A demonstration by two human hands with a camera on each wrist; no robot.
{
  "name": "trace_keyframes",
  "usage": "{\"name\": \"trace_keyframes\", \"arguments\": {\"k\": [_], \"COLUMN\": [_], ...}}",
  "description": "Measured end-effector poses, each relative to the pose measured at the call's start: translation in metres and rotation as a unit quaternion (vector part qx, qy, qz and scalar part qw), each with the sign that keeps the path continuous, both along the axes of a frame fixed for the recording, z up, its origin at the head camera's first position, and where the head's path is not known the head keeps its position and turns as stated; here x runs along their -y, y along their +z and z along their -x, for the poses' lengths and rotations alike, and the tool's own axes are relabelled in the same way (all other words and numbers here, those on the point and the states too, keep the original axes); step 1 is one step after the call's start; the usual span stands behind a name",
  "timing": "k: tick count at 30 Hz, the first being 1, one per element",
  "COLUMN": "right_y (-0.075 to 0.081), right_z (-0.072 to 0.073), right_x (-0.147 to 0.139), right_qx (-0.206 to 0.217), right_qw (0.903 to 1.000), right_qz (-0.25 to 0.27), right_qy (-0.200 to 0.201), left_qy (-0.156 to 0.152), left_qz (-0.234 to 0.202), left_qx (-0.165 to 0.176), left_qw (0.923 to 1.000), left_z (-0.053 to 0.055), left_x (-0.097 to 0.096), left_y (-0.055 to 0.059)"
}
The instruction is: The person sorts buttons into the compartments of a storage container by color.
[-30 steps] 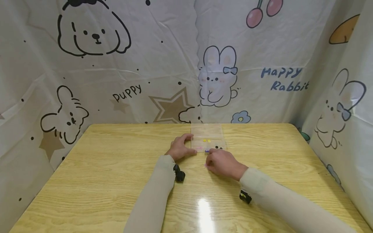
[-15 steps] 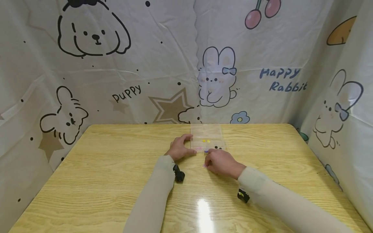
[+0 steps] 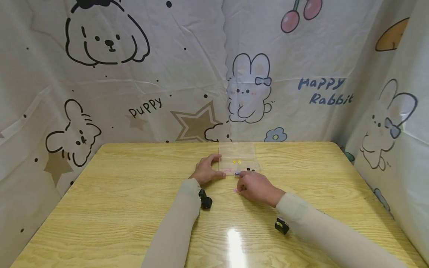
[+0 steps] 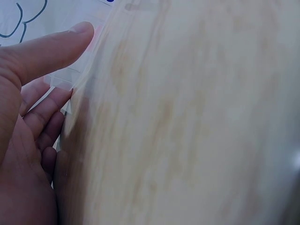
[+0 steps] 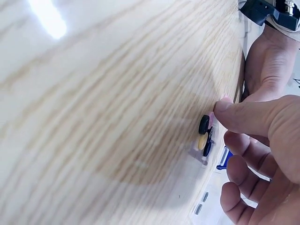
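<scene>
Clear box (image 3: pixel 242 167), long axis crosswise (lid (image 3: pixel 236 151) toward the curtain (image 3: pixel 201 70))

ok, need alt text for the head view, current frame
A person's left hand is at the left side of an open clear box with small yellow pieces and black pieces; their right hand is in front, beside a pink piece. Wood table; cartoon-print cloth behind.

Long cream sleeves (image 3: pixel 175 223) are worn with boxy black wrist cameras (image 3: pixel 281 226).
</scene>
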State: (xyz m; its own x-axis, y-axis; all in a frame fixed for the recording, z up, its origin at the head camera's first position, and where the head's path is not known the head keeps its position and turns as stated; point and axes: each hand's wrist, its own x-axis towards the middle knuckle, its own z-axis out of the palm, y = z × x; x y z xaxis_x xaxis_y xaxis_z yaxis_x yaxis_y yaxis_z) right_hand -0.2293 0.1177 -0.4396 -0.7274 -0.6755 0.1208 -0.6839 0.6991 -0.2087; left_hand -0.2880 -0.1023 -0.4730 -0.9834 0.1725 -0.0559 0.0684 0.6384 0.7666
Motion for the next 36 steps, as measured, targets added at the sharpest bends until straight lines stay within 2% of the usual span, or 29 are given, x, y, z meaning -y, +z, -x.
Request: {"name": "trace_keyframes", "arguments": {"k": [6,24,36], "right_y": [-0.001,0.008,0.022], "right_z": [0.000,0.002,0.015], "right_x": [-0.002,-0.009,-0.011], "right_qx": [-0.002,0.000,0.000], "right_qw": [1.0000,0.9990,0.9978], "right_qz": [0.005,0.005,0.018], "right_qy": [0.000,-0.045,-0.063], "left_qy": [0.007,-0.001,-0.002], "left_qz": [0.003,0.006,-0.001], "left_qx": [0.006,-0.001,0.000], "left_qw": [1.0000,1.0000,1.0000], "left_z": [0.001,0.001,0.003], "left_x": [0.000,-0.001,-0.001], "left_y": [-0.002,-0.003,-0.004]}}
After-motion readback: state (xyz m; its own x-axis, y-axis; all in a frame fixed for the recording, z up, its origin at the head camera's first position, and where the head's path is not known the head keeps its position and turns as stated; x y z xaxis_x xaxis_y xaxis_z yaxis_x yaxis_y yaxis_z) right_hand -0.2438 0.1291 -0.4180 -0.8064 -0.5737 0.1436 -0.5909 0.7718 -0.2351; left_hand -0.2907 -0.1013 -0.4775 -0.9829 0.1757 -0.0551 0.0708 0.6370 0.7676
